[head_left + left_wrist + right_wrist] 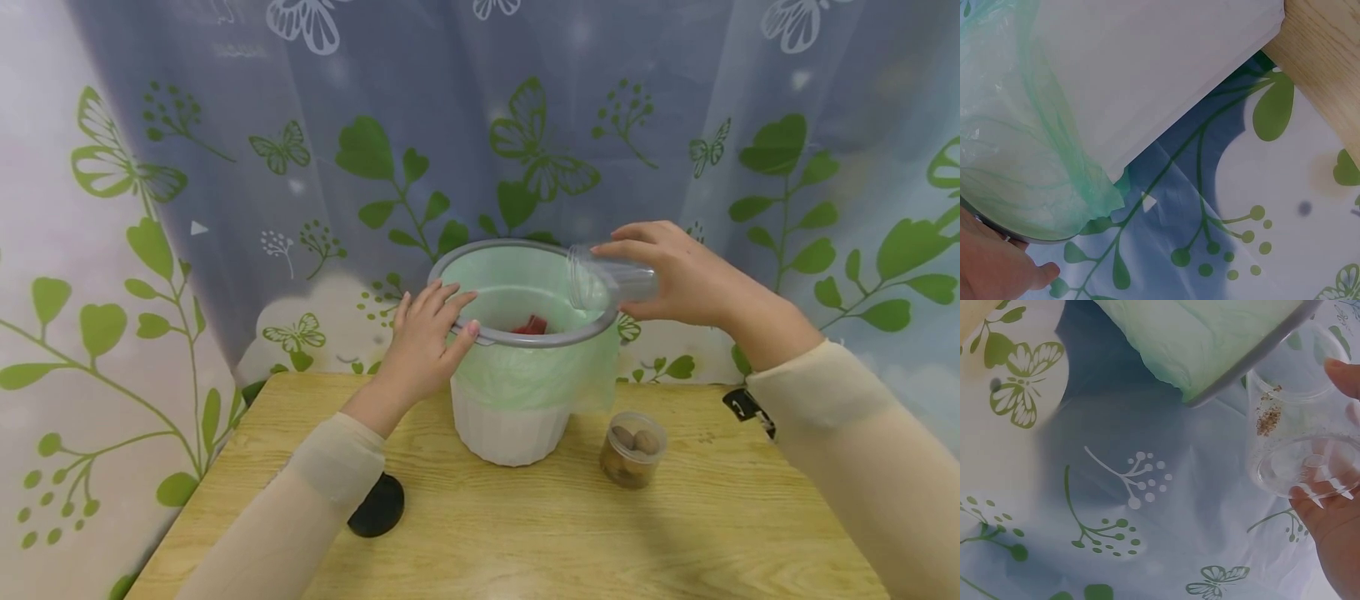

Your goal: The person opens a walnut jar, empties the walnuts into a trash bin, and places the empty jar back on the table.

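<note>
Setting looks like a home corner, not a lab or shop. I sit at a small pale wooden table (525, 533) pushed against a sheer white curtain printed with green leaves and butterflies (225, 167). A white plastic waste bin lined with a green bag (517, 400) stands on it.

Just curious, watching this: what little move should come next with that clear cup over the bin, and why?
Probably a small shake or tap of the clear cup. The right hand holds it tipped on its side, mouth over the bin, which the left hand holds at the rim, yet brown crumbs cling inside.
</note>
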### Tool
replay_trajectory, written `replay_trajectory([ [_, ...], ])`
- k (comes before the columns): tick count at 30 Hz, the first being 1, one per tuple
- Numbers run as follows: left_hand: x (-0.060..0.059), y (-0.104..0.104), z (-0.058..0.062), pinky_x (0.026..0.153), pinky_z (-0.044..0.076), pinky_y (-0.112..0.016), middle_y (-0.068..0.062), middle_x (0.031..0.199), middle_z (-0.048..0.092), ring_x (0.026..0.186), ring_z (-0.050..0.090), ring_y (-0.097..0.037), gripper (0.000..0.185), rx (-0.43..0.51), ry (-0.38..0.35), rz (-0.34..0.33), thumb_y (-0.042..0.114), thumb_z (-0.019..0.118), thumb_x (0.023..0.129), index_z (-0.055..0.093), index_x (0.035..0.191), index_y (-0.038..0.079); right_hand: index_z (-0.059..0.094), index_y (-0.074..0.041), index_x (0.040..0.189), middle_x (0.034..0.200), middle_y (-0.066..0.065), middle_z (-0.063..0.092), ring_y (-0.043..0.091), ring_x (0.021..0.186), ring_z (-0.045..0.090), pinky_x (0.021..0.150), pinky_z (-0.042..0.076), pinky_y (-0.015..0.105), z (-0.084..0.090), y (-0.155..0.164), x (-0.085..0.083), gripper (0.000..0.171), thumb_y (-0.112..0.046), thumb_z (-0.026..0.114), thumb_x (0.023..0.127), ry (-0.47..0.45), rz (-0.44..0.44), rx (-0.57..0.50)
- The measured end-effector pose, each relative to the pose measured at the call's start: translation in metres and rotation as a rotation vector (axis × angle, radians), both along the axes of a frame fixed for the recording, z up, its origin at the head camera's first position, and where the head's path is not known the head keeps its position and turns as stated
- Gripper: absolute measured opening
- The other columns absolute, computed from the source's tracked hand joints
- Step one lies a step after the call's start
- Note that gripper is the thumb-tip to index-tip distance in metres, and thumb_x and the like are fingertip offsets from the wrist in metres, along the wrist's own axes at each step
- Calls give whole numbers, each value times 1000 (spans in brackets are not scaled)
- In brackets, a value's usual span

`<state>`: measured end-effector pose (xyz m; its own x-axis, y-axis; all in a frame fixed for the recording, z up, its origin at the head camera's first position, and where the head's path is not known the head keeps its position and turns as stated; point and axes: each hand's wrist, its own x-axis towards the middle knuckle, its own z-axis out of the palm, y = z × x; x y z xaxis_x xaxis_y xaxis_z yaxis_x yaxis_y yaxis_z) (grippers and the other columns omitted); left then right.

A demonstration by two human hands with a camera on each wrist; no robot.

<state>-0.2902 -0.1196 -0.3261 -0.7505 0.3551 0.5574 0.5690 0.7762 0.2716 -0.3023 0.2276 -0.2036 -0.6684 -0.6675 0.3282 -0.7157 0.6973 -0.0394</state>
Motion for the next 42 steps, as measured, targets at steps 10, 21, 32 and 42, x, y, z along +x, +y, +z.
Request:
replay_trajectory([
  [10,-2,0,-2,115,7,-67,-12,156,38,150,19,-32,71,5,17,-8,65,20,103,46,150,18,57,-13,142,145,21,46,46,132,39,101,34,65,19,-7,4,76,-6,89,73,247,169,-133],
  [21,-2,0,-1,115,7,-67,-11,157,37,150,19,-31,70,-1,10,-7,64,21,103,45,151,19,55,-19,145,148,17,42,42,134,35,97,41,61,9,-10,4,71,-16,84,81,21,-34,141],
  [32,0,1,0,115,7,-66,-10,157,37,151,19,-31,69,1,8,-5,63,21,104,45,151,19,56,-20,144,150,18,40,43,136,33,98,41,62,8,-11,4,70,-13,84,81,43,-17,156],
  [42,-1,1,0,115,6,-66,-11,157,36,151,18,-31,68,3,4,-9,63,22,104,44,151,20,55,-20,144,150,18,39,42,137,33,98,41,62,6,-10,4,70,-12,84,81,44,-19,153],
])
